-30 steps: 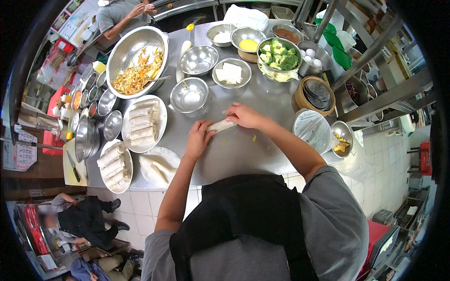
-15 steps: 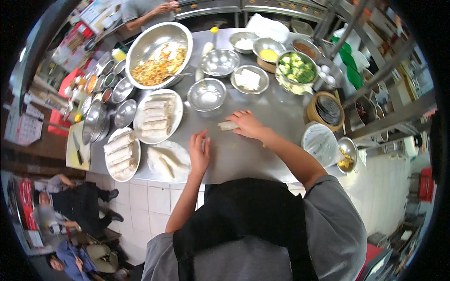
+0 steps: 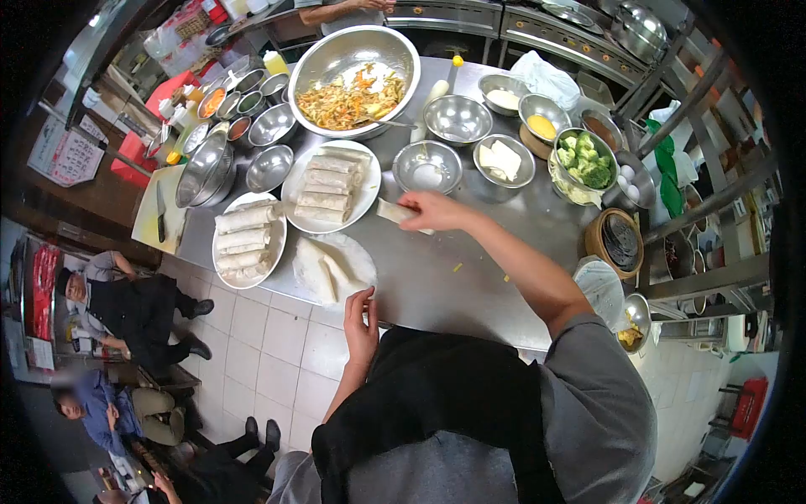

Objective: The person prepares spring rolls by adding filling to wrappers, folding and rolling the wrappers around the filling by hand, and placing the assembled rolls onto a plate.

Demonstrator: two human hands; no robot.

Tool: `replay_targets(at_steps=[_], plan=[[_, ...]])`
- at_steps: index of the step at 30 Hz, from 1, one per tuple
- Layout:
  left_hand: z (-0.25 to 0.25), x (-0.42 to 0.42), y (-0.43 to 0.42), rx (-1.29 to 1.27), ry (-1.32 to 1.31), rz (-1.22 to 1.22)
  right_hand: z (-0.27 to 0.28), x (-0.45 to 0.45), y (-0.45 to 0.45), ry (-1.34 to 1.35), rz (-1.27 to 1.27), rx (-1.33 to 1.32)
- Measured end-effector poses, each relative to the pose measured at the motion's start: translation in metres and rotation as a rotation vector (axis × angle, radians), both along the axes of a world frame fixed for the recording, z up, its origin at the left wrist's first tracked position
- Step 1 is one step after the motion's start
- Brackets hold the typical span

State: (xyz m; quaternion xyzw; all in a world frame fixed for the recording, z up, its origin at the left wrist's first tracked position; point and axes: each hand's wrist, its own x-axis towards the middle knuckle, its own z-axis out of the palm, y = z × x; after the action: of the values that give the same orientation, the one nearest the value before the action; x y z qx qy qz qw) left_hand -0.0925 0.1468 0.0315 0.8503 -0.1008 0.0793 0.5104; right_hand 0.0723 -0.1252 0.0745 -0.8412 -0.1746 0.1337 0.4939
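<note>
A pale spring roll (image 3: 391,212) is in my right hand (image 3: 434,211), whose fingers close over its right part. The roll is near the right edge of a white plate (image 3: 372,195) that bears several rolls (image 3: 326,186). My left hand (image 3: 361,326) is at the table's front edge, with its fingers loosely bent and apart and nothing in them. Just beyond its fingertips lies a round white sheet (image 3: 363,256) with folded wrappers (image 3: 321,273) on it. To the left, an oval plate (image 3: 275,266) holds several more rolls (image 3: 244,241).
A large steel bowl (image 3: 407,63) of shredded filling stands at the back. Small steel bowls hold broccoli (image 3: 583,158), yellow liquid (image 3: 541,127) and white slabs (image 3: 501,160). A knife (image 3: 160,214) lies on a cutting board (image 3: 144,220). Other people (image 3: 134,311) are at the lower left.
My right hand has moved left with the spring roll, towards the plate of rolls. My left hand has drawn back to the front edge beside the wrappers. The camera view has shifted.
</note>
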Motion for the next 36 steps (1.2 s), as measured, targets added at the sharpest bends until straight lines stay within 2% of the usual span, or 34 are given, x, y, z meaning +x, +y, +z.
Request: replay_targets(at_steps=[4,9,15,17,19,22,24,26,29,32,35,36], plan=[[0.005,-0.001,0.013,0.028,0.007,0.061,0.023,0.05,0.077,-0.339,-0.037,-0.146],[0.0,0.001,0.028,0.045,-0.023,0.121,0.011,0.09,0.161,-0.513,-0.175,-0.368],[-0.003,0.007,0.043,0.072,-0.035,0.239,-0.009,0.115,0.193,-0.737,-0.267,-0.568],[-0.01,0.017,0.051,0.171,-0.1,0.293,-0.019,0.113,0.191,-0.792,-0.305,-0.55],[-0.013,0.038,0.061,0.411,-0.246,0.391,-0.01,0.098,0.183,-0.834,-0.342,-0.468],[-0.027,0.067,0.074,0.487,-0.103,0.467,0.002,0.05,0.166,-0.65,-0.253,-0.237],[-0.025,0.081,0.086,0.389,0.051,0.411,0.01,0.01,0.158,-0.267,-0.26,-0.23],[-0.014,0.087,0.082,0.219,0.233,0.378,-0.034,-0.014,0.148,-0.248,-0.283,-0.34],[-0.022,0.085,0.082,0.239,0.167,0.373,-0.08,-0.054,0.149,-0.419,-0.486,-0.365],[0.01,0.068,0.056,0.826,-0.325,0.371,-0.097,-0.06,0.159,-0.24,-0.503,-0.185],[0.007,0.062,0.044,0.5,-0.238,-0.041,-0.089,-0.055,0.159,0.077,-0.431,-0.081],[0.011,0.056,0.036,0.471,-0.202,-0.065,-0.085,-0.053,0.157,0.223,-0.368,0.015]])
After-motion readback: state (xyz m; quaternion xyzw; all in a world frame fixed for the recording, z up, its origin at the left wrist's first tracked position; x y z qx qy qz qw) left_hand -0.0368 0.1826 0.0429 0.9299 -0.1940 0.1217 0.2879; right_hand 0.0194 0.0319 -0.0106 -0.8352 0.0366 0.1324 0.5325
